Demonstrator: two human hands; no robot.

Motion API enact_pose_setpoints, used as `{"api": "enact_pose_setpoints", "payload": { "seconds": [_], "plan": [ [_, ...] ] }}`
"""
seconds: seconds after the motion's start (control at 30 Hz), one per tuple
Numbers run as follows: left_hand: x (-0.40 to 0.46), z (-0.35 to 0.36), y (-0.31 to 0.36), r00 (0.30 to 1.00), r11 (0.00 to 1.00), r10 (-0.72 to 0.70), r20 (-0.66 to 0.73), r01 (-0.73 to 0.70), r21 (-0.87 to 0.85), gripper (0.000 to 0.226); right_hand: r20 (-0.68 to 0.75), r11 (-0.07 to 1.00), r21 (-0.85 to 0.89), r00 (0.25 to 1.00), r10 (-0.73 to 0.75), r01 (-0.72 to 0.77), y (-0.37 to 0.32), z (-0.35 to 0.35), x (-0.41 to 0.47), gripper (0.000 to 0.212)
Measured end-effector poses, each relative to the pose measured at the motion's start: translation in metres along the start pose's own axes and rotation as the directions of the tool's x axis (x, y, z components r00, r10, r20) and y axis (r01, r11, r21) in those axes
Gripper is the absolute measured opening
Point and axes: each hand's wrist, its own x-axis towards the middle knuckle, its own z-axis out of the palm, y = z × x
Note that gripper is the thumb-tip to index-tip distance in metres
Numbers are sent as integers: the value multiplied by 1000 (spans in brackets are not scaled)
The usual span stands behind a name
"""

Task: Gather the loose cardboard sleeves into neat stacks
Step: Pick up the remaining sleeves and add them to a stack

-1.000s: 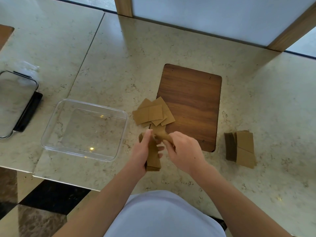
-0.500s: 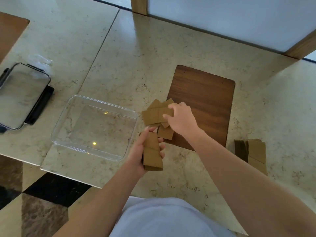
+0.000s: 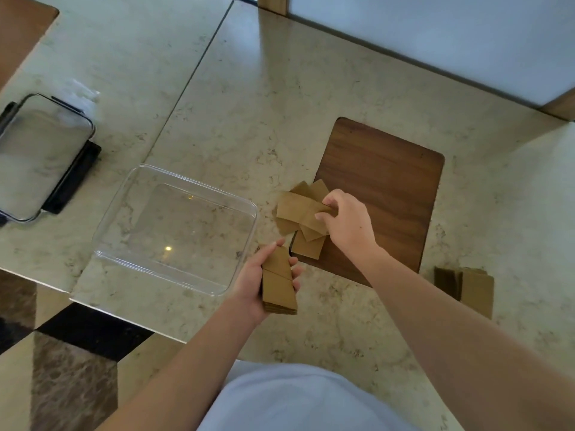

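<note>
the step in hand looks like picking the next sleeve: the right hand (image 3: pixel 348 223) pinches the top sleeve (image 3: pixel 300 211) of the loose pile (image 3: pixel 306 244), which lies fanned across the near left corner of the board (image 3: pixel 382 194) and onto the counter (image 3: pixel 280 104). the left hand (image 3: pixel 264 281) grips a squared stack (image 3: pixel 278 283) just above the counter, near the pile. the next move likely calls for lifting that one sleeve free without dragging the ones under it, then laying it square on the stack. a clear tub (image 3: pixel 174 228) sits just left of the hands, a lidded dish (image 3: pixel 40 157) farther left, and a second stack (image 3: pixel 466 287) lies right of the board; none blocks the short path.
</note>
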Motion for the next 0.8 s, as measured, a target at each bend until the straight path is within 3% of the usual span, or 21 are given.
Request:
{"api": "enact_pose_setpoints", "payload": {
  "seconds": [0.1, 0.2, 0.3, 0.43, 0.53, 0.6, 0.67, 0.73, 0.8],
  "plan": [
    [3, 1, 0, 1000, 999, -26, -17, 26, 26, 34, 49, 991, 112, 996, 71, -76, 11, -17, -6, 14],
    [6, 3, -1, 998, 998, -60, -1, 60, 34, 35, 204, 959, 239, 974, 101, -149, 16, -43, -8, 14],
    [9, 4, -1, 988, 990, -139, 69, 139, 13, 50, 370, 917, 324, 923, 102, -231, 10, -72, -10, 32],
    [10, 6, -1, 939, 970, -237, 250, 217, 105, 86, 554, 987, 156, 831, -51, -44, -12, -80, -12, 35],
    [9, 14, -4, 897, 957, -279, 342, 231, 175, 91, 649, 981, 15, 745, -155, 191, -35, -60, -16, 31],
    [8, 19, -4, 896, 962, -262, 359, 213, 171, 81, 647, 978, 35, 741, -180, 207, -41, -45, -18, 26],
    [5, 21, -2, 904, 972, -217, 368, 164, 168, 57, 563, 977, 107, 798, -213, 185, -41, -36, -19, 15],
    [2, 22, 2, 915, 975, -187, 358, 130, 179, 41, 440, 965, 233, 873, -212, 117, -37, -36, -19, 19],
    [0, 20, 3, 928, 975, -169, 332, 109, 194, 40, 403, 943, 332, 901, -159, 17, -31, -40, -19, 23]
  ]
}}
